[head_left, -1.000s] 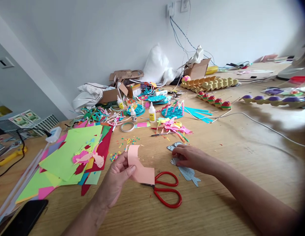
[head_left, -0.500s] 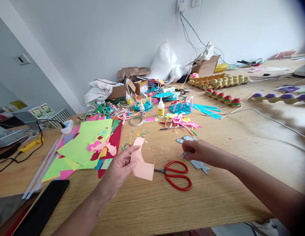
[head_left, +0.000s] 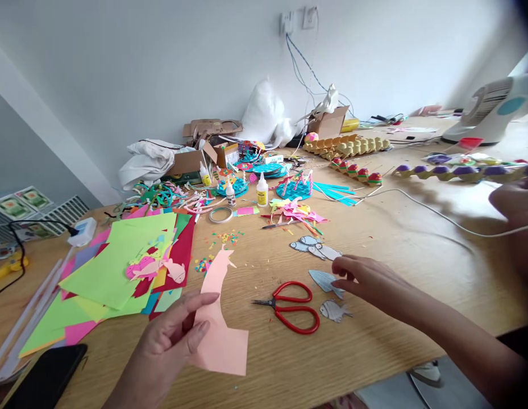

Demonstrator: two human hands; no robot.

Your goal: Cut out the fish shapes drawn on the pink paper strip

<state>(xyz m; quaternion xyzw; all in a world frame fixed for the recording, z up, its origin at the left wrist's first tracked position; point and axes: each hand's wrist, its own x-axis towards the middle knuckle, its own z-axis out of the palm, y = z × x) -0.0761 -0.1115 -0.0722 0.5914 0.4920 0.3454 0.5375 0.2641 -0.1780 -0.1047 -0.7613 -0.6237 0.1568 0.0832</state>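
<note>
Head-worn view, down over table (head_left: 374,352)

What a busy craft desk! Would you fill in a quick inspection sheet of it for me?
Surface: wooden table, strewn with paper scraps.
Job's things: pink paper cutout; grey paper fish; red scissors lying between the hands.
Clutter: coloured paper sheets, glue bottle, tape roll, egg cartons, phone.
Hands: left hand pinches the cutout; right hand touches a fish.
Cables: white cable across the table.
Surroundings: white wall, fan.
</note>
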